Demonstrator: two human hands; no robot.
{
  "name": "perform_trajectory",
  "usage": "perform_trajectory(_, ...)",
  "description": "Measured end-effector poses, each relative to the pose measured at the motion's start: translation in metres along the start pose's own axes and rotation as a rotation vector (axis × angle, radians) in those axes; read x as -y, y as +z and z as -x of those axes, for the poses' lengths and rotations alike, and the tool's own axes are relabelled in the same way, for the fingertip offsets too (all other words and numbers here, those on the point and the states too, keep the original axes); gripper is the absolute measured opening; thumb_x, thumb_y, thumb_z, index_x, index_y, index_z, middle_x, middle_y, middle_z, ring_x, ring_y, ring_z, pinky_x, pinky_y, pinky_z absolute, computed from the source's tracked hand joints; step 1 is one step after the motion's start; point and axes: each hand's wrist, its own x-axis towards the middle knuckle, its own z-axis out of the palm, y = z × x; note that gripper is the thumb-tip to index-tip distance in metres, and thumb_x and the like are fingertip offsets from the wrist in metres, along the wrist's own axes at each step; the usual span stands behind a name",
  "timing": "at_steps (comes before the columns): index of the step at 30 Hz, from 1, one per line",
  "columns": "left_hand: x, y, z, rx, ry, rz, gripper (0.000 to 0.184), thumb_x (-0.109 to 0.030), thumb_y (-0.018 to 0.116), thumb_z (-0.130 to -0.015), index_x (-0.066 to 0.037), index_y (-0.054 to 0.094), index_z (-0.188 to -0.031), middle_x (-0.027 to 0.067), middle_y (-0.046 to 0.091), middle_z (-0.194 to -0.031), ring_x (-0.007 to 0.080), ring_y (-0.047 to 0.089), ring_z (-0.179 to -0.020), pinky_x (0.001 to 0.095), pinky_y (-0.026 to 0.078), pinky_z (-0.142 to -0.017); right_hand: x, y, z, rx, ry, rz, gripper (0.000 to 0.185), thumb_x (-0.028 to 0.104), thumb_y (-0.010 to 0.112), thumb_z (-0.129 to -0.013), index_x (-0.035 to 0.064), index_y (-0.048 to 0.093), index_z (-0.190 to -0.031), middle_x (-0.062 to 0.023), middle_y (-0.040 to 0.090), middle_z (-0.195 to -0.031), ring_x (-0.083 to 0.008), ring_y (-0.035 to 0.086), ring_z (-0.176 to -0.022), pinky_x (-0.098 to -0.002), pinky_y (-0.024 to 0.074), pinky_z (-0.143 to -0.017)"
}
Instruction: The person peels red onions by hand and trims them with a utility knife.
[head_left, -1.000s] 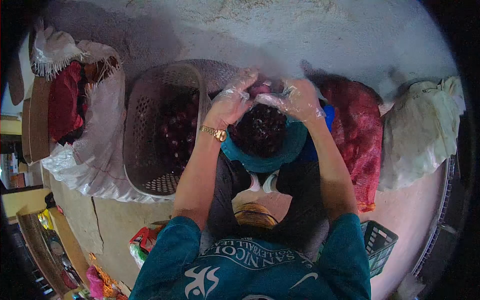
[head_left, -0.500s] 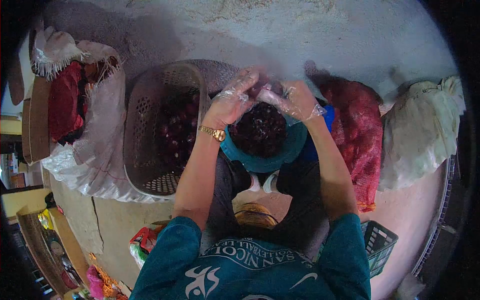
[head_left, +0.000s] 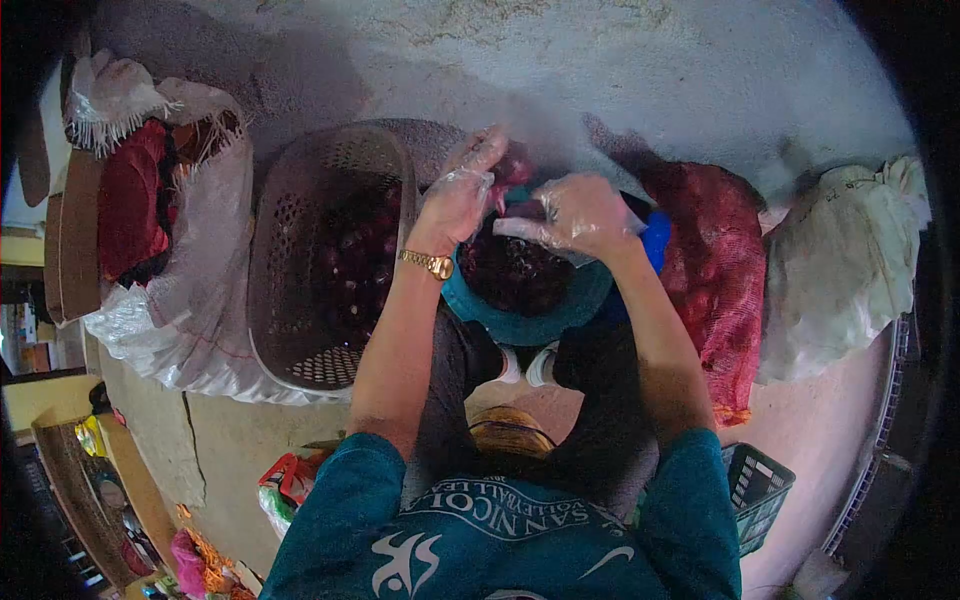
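Both of my hands wear clear plastic gloves above a teal basin that holds dark purple-red onion skins. My left hand is closed around a red onion, with a strip of skin hanging from its lower side. To its right, my right hand is curled, with the thumb side stretched toward the onion. Something dark shows between its fingers, but I cannot make out what it is.
Left of the basin stands a grey perforated basket with red onions inside. A red mesh sack and a whitish sack stand to the right. An open white sack is at far left, a dark green crate lower right.
My hands have moved apart. The right hand has shifted slightly down and turned away from the onion, while the left has tilted up, showing the onion and its hanging skin.
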Motion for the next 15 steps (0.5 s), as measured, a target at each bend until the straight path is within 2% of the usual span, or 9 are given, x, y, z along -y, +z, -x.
perform_trajectory(3, 0.005, -0.008, -0.006, -0.026, 0.075, 0.11, 0.031, -0.025, 0.068, -0.088, -0.011, 0.057, -0.114, 0.0019, 0.063, -0.101, 0.0135, 0.062, -0.089, 0.028, 0.05, -0.067, 0.0, 0.006, -0.001, 0.078, -0.045, 0.079, 0.079, 0.082, 0.045, -0.074, 0.0074, 0.072, -0.079, -0.0207, 0.066, -0.073, -0.0378, 0.066, -0.074, -0.047, 0.0513, -0.07)
perform_trajectory(5, 0.003, -0.015, -0.006, -0.098, 0.108, 0.087, 0.031, -0.024, 0.065, -0.091, -0.006, 0.06, -0.115, 0.006, 0.061, -0.105, 0.0175, 0.061, -0.095, 0.0341, 0.054, -0.077, 0.001, 0.004, -0.002, 0.203, -0.039, 0.075, 0.079, 0.081, 0.042, -0.075, 0.0087, 0.073, -0.079, -0.0189, 0.067, -0.075, -0.0373, 0.066, -0.077, -0.0473, 0.0511, -0.072)
perform_trajectory(8, 0.004, -0.029, -0.014, -0.121, 0.164, 0.113, 0.028, -0.025, 0.066, -0.09, -0.005, 0.06, -0.108, 0.0073, 0.062, -0.101, 0.0192, 0.063, -0.089, 0.0336, 0.056, -0.074, 0.0, 0.005, -0.002, 0.219, 0.038, 0.139, 0.076, 0.079, 0.043, -0.077, 0.009, 0.073, -0.081, -0.0177, 0.067, -0.076, -0.0376, 0.066, -0.079, -0.0473, 0.0507, -0.074)
perform_trajectory(9, 0.004, -0.028, -0.014, -0.122, 0.164, 0.113, 0.028, -0.025, 0.066, -0.09, -0.005, 0.06, -0.108, 0.0073, 0.062, -0.101, 0.0192, 0.063, -0.089, 0.0336, 0.056, -0.074, -0.006, 0.013, -0.001, 0.22, 0.038, 0.14, 0.076, 0.079, 0.043, -0.077, 0.009, 0.073, -0.081, -0.0177, 0.067, -0.076, -0.0376, 0.066, -0.079, -0.0473, 0.0507, -0.074)
perform_trajectory(11, 0.002, -0.025, -0.012, -0.114, 0.142, 0.192, 0.023, -0.028, 0.069, -0.088, -0.009, 0.062, -0.1, 0.0035, 0.065, -0.093, 0.0154, 0.064, -0.081, 0.0318, 0.055, -0.066, -0.023, 0.035, -0.001, -0.061, -0.061, 0.077, 0.071, 0.075, 0.048, -0.078, 0.008, 0.072, -0.084, -0.0177, 0.067, -0.077, -0.0372, 0.065, -0.081, -0.0475, 0.0503, -0.073)
perform_trajectory(15, 0.006, -0.029, -0.016, -0.105, 0.112, 0.202, 0.023, -0.029, 0.068, -0.088, -0.008, 0.063, -0.097, 0.0046, 0.066, -0.09, 0.0158, 0.065, -0.079, 0.0327, 0.056, -0.066, -0.008, 0.008, -0.003, 0.028, 0.032, 0.018, 0.067, 0.071, 0.055, -0.076, 0.0074, 0.071, -0.088, -0.0177, 0.067, -0.078, -0.0366, 0.066, -0.083, -0.0469, 0.0502, -0.073)
